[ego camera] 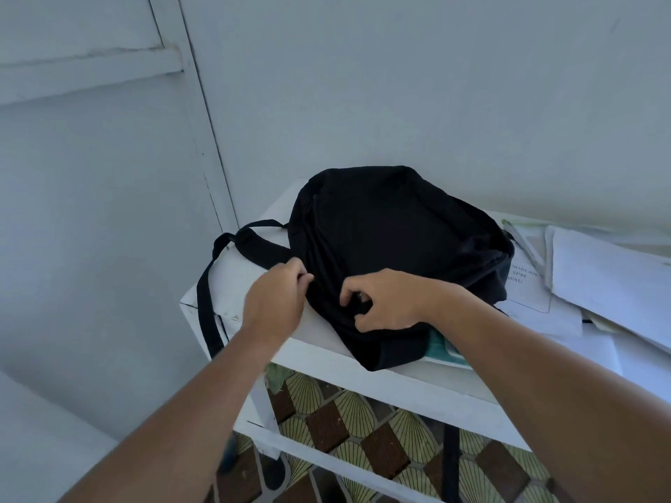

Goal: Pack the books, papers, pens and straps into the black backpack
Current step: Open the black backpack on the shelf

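The black backpack lies flat on the white table, its shoulder straps trailing off the left corner. My left hand pinches the bag's fabric at its near left edge. My right hand has curled fingers pinching a small dark part on the bag's near side, likely a zipper pull. White papers are piled to the right of the bag. A teal book pokes out from under the bag's near right corner. No pens are visible.
The table stands in a corner against pale walls. Below it are a white lower rail and a patterned tile floor. One strap hangs down over the table's left edge.
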Demonstrator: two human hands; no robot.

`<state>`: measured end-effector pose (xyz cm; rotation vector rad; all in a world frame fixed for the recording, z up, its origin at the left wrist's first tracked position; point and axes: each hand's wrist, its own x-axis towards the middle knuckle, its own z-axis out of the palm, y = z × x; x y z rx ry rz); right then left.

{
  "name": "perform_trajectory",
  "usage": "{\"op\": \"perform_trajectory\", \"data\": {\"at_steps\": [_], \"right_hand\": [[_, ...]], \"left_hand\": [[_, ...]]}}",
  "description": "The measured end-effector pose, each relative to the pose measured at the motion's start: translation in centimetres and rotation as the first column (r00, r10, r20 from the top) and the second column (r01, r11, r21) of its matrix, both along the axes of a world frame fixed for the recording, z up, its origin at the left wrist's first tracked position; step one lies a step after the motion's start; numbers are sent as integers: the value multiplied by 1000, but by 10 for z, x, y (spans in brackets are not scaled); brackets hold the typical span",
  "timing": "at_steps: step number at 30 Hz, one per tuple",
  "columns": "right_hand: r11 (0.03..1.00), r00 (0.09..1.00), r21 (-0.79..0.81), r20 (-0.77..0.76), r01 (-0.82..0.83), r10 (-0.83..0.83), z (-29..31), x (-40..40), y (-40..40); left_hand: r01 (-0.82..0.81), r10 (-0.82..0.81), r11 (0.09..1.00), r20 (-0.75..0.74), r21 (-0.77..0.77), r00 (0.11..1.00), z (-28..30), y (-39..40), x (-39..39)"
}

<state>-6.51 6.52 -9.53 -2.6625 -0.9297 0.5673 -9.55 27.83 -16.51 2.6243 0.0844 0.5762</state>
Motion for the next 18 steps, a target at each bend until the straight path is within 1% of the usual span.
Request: {"op": "perform_trajectory", "data": {"at_steps": [2, 5, 6, 9, 10, 11, 13, 14, 15, 16, 17, 18], "right_hand": [[999, 999, 43, -43, 30, -28, -5, -1, -2], [995, 998, 83, -48, 46, -42, -8, -1, -6], [995, 998, 85, -50, 47, -43, -9, -2, -7], [992, 995, 104, -75, 73, -65, -12, -3, -11], [991, 995, 110, -76, 80, -71, -13, -4, -12], [990, 995, 117, -72, 80, -72, -13, -5, -12], [986, 995, 145, -62, 82, -74, -14, -7, -13], [982, 995, 169, -57, 89, -81, -12, -7, -13], [977, 994, 190, -56, 101, -92, -9, -9, -15], [976, 993, 190, -58, 108, -99, -3, -9, -17], [983, 994, 153, -69, 100, -90, 5, -9, -20], [993, 994, 85, -85, 77, -70, 14, -9, -24]], "left_hand": [[-45, 46, 999, -48, 17, 998, 5, 24, 25], [-107, 113, 992, -92, 67, 989, 24, 46, 68], [-143, 148, 988, -105, 49, 983, 30, 48, 78], [-272, 255, 957, -159, -99, 954, 38, 49, 98], [-292, 270, 949, -172, -122, 948, 37, 47, 99], [-287, 267, 951, -167, -113, 949, 36, 44, 99], [-211, 198, 974, -143, -78, 970, 34, 31, 92], [-115, 104, 991, -150, -65, 983, 38, 22, 86], [25, -37, 997, -169, -69, 985, 42, 13, 78], [183, -197, 979, -205, -85, 959, 48, 3, 68], [324, -342, 940, -265, -109, 902, 55, -8, 54], [423, -442, 896, -343, -134, 829, 62, -18, 39]]}}
